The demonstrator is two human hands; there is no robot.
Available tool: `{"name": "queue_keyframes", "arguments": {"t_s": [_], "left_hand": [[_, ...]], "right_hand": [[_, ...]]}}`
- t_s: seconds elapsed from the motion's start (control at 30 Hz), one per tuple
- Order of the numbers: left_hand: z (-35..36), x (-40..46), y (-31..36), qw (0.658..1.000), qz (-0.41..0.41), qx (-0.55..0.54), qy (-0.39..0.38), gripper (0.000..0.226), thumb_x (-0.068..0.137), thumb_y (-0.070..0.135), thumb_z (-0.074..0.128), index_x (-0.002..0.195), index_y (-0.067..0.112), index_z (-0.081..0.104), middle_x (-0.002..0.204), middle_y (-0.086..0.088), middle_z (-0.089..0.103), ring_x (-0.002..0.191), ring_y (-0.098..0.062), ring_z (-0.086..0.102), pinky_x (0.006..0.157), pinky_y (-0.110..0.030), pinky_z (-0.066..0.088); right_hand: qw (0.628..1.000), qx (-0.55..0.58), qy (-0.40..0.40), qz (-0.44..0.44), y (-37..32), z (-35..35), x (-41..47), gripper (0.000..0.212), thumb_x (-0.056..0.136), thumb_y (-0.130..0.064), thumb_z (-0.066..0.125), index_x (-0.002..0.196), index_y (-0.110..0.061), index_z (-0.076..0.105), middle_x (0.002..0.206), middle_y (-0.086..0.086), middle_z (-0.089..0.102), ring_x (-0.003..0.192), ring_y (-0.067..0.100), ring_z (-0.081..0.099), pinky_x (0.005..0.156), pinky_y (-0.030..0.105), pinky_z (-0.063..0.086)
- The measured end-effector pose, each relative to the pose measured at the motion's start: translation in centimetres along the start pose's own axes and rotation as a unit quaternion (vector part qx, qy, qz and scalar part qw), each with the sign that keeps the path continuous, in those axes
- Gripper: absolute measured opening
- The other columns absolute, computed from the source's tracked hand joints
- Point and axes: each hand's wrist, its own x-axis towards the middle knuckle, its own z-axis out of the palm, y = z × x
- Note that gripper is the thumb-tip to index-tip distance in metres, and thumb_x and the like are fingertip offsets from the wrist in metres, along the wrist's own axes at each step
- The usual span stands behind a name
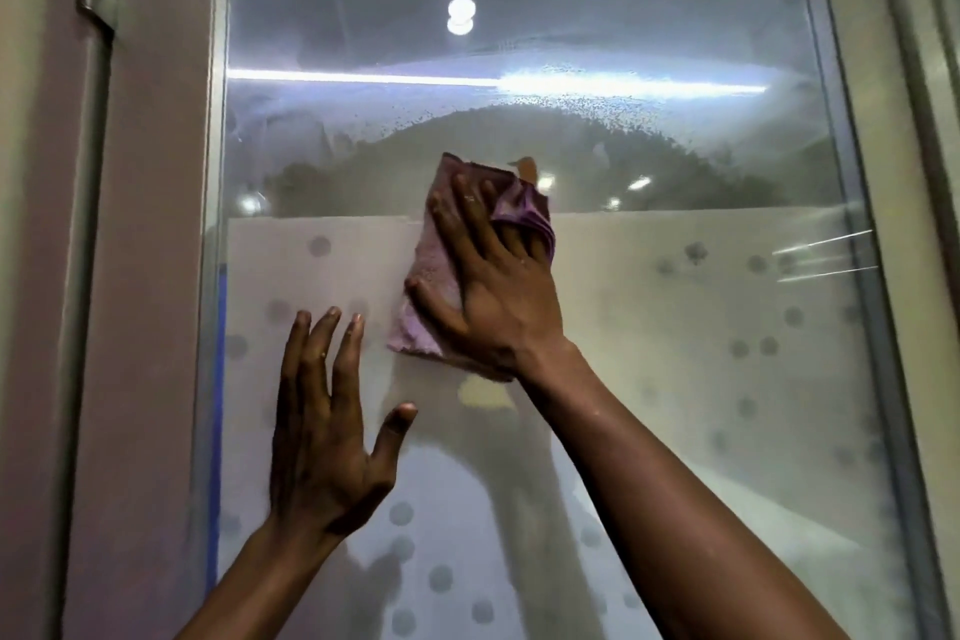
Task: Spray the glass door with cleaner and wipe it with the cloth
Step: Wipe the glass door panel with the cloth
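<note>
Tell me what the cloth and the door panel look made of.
Cloth: soft purple fabric, probably microfibre; nubbly nap, folds limply. Door panel: glass, glossy above, where it mirrors lights; matte frosted film with dots below.

The right hand (493,286) covered much of the cloth (431,270). The glass door (675,327) ran past every edge; both forearms were cut off below.

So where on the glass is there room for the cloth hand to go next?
Open glass lies right of the right hand and cloth, over to the frame, and above, toward the droplets. Lower left is crowded by the left hand.
</note>
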Motion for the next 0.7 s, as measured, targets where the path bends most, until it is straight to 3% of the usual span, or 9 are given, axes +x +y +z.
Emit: {"name": "queue_keyframes", "arguments": {"t_s": [0.1,0.23,0.33,0.43,0.53,0.6,0.7], "left_hand": [[0.8,0.3,0.6,1.000,0.001,-0.006,-0.015,0.085,0.099,0.070,0.030,0.162,0.014,0.027,0.170,-0.013,0.024,0.164,-0.023,0.005,0.133,-0.025,0.001],[1.4,0.1,0.2,1.000,0.004,0.010,-0.015,0.086,0.098,0.072,0.029,0.162,0.015,0.027,0.170,-0.013,0.024,0.164,-0.027,0.008,0.131,-0.045,0.016],[1.8,0.1,0.4,1.000,0.009,0.016,-0.007,0.086,0.097,0.070,0.032,0.161,0.012,0.029,0.169,-0.015,0.025,0.163,-0.030,0.010,0.129,-0.051,0.022],[1.8,0.0,0.6,1.000,0.018,0.012,0.004,0.085,0.098,0.068,0.033,0.159,0.009,0.032,0.167,-0.019,0.028,0.163,-0.027,0.009,0.131,-0.044,0.017],[1.7,-0.4,0.6,1.000,0.019,0.010,0.006,0.084,0.099,0.066,0.034,0.157,0.007,0.034,0.164,-0.021,0.029,0.162,-0.019,0.003,0.133,-0.033,0.008],[1.8,-0.7,0.7,1.000,0.017,0.012,0.002,0.083,0.099,0.066,0.034,0.157,0.006,0.036,0.164,-0.022,0.030,0.162,-0.020,0.003,0.133,-0.033,0.007],[1.9,-1.2,0.9,0.999,0.027,0.019,-0.007,0.082,0.099,0.065,0.034,0.156,0.006,0.037,0.162,-0.024,0.033,0.162,-0.020,0.004,0.133,-0.042,0.011]], "right_hand": [[0.995,-0.025,0.018,0.097,6.3,-1.5,-1.5,0.086,0.098,-0.071,0.034,0.167,-0.028,0.004,0.177,0.000,0.003,0.157,0.031,0.029,0.124,0.049,0.031],[0.965,-0.070,0.048,0.247,13.8,-3.6,-5.0,0.086,0.099,-0.069,0.026,0.167,-0.020,0.007,0.177,0.007,0.008,0.162,0.030,0.013,0.131,0.053,0.011],[0.937,-0.070,0.065,0.335,14.2,-3.6,-8.4,0.089,0.098,-0.068,0.025,0.167,-0.012,0.010,0.175,0.015,0.013,0.161,0.034,0.017,0.126,0.059,0.022],[0.949,-0.075,0.055,0.303,10.8,-2.1,-14.3,0.089,0.099,-0.070,0.023,0.167,-0.014,0.011,0.176,0.011,0.012,0.162,0.030,0.014,0.129,0.055,0.020],[0.968,-0.078,-0.015,0.238,7.9,-0.5,-23.4,0.087,0.100,-0.067,0.026,0.167,-0.014,0.010,0.177,0.006,0.006,0.164,0.028,0.005,0.131,0.053,0.012],[0.969,-0.088,-0.051,0.226,7.2,0.1,-29.4,0.089,0.099,-0.068,0.029,0.167,-0.014,0.011,0.177,0.007,0.006,0.164,0.031,0.006,0.129,0.056,0.015],[0.950,-0.093,-0.061,0.292,7.6,-0.2,-34.4,0.091,0.099,-0.071,0.025,0.165,-0.009,0.019,0.176,0.010,0.007,0.163,0.031,0.010,0.127,0.055,0.018]]}}
